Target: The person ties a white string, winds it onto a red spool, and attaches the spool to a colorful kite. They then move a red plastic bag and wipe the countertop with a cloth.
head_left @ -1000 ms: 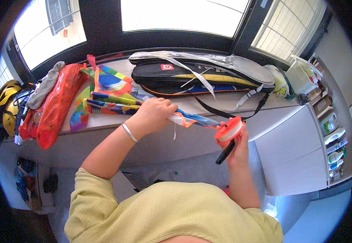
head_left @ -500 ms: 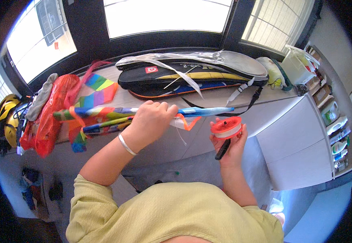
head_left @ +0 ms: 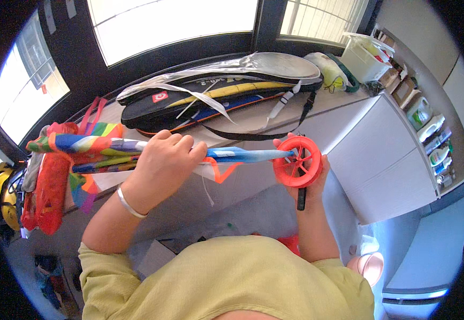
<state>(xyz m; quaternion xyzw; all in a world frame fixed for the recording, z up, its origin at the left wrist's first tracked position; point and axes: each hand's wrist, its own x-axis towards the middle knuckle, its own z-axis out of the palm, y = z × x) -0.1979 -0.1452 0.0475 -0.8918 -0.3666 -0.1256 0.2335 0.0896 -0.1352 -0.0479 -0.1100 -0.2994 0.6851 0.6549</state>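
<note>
red label point(head_left: 160, 97) on black bag point(head_left: 200, 104), white jugs point(head_left: 426, 125)

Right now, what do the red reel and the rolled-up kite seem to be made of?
The red reel looks like moulded plastic: smooth, slightly glossy, with spokes in one uniform colour. The rolled-up kite seems to be thin synthetic fabric, probably nylon: bright multicoloured panels that crease and bunch softly.

A single head-worn fisheye view is given, aimed steeply down and forward from close above the chest, over both hands toward the counter point(head_left: 349, 114) under the windows point(head_left: 173, 21).
</note>
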